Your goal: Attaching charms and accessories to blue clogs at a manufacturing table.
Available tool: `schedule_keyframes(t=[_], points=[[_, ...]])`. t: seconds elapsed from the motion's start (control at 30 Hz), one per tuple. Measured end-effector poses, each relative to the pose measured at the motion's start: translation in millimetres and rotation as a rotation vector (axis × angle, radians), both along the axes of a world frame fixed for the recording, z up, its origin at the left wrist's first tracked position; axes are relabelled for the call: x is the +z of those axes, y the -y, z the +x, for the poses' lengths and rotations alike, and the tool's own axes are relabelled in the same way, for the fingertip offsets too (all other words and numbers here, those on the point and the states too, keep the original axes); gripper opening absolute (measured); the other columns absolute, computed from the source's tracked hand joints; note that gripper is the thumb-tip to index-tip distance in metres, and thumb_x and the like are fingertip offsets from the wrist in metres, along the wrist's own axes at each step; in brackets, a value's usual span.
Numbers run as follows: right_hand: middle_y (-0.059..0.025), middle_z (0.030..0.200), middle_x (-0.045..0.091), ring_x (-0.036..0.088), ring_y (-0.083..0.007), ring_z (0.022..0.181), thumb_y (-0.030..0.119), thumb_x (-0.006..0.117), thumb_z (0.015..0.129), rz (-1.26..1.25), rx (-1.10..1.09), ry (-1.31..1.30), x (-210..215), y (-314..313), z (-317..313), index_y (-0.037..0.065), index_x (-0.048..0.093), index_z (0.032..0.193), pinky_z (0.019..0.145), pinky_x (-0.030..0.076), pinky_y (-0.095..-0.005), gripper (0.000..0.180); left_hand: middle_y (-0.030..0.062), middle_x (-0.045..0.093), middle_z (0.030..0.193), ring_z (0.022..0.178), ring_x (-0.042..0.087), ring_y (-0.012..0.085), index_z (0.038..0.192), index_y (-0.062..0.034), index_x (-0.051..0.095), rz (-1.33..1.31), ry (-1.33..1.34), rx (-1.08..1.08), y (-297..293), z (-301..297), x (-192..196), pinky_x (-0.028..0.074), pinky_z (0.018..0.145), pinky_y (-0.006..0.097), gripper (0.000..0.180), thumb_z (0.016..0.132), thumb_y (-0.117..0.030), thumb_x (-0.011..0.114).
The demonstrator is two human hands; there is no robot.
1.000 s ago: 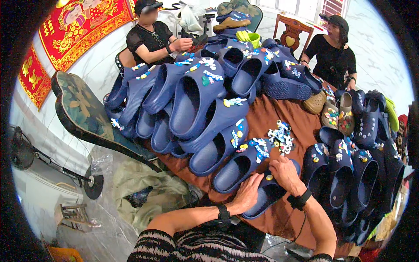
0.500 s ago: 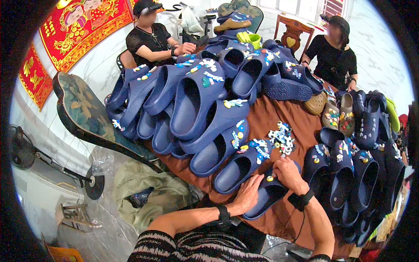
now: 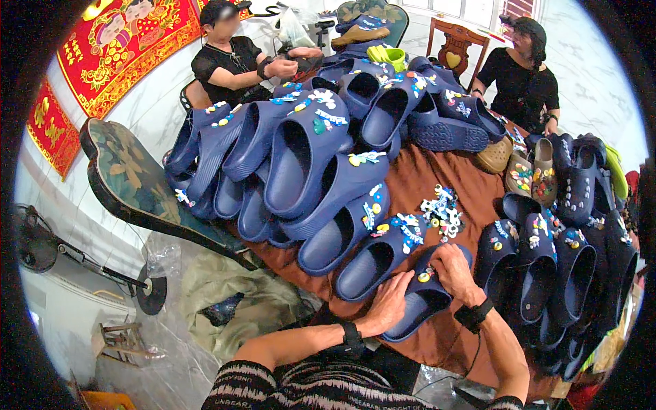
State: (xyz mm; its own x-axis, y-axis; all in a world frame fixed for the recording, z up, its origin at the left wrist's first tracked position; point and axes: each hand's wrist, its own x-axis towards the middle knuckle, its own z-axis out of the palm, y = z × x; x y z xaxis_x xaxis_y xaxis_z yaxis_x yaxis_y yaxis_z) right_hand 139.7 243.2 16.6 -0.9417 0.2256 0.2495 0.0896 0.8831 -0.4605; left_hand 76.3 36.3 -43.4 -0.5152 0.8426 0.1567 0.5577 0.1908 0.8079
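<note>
A navy slip-on clog [image 3: 414, 313] lies at the near edge of the brown-covered table, its opening toward me. My left hand [image 3: 388, 305] grips its left side, fingers along the outer wall. On the clog's toe, my right hand [image 3: 454, 272] is closed in a pinch; whatever sits between the fingertips is hidden. Small yellow and white shoe charms [image 3: 426, 275] show on the toe beside it. Just beyond lies a loose heap of white, blue and black charms [image 3: 443, 213]. To the left sits another navy clog [image 3: 372, 268] with charms on its toe.
A tall pile of navy clogs [image 3: 294, 164] covers the table's left and back. More decorated clogs [image 3: 533, 273] stand at the right. Two people sit across the table, one at far left [image 3: 229, 72], one at far right [image 3: 523, 85]. A patterned chair back [image 3: 137, 171] touches the left side.
My hands stay on the same clog, the right fingers shifting slightly at its toe. Across the table, the left person's hands have lifted a little; the right person's head has turned.
</note>
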Motion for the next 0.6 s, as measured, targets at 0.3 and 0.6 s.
schedule_keyframes(t=[0.3, 0.6], points=[[-0.0141, 0.099, 0.063, 0.059, -0.0357, 0.101, 0.016, 0.064, 0.086, 0.195, 0.026, 0.218, 13.3, 4.5, -6.9, 0.008, 0.069, 0.098, 0.086, 0.048, -0.0467, 0.016, 0.0218, 0.042, 0.142, 0.132, 0.040, 0.0404, 0.150, -0.0028, 0.030, -0.041, -0.081, -0.005, -0.9, -2.0, -1.8, 0.032, 0.109, 0.051, 0.068, 0.085, 0.001, 0.050], [-0.0158, 0.095, 0.064, 0.060, -0.0366, 0.098, 0.010, 0.064, 0.083, 0.194, 0.006, 0.200, 8.7, 3.1, -8.6, 0.006, 0.069, 0.091, 0.084, 0.049, -0.0457, 0.010, 0.0219, 0.044, 0.140, 0.130, 0.042, 0.0397, 0.148, -0.0023, 0.033, -0.009, -0.095, 0.002, 0.8, -1.9, 1.2, 0.033, 0.108, 0.051, 0.066, 0.085, 0.002, 0.052]])
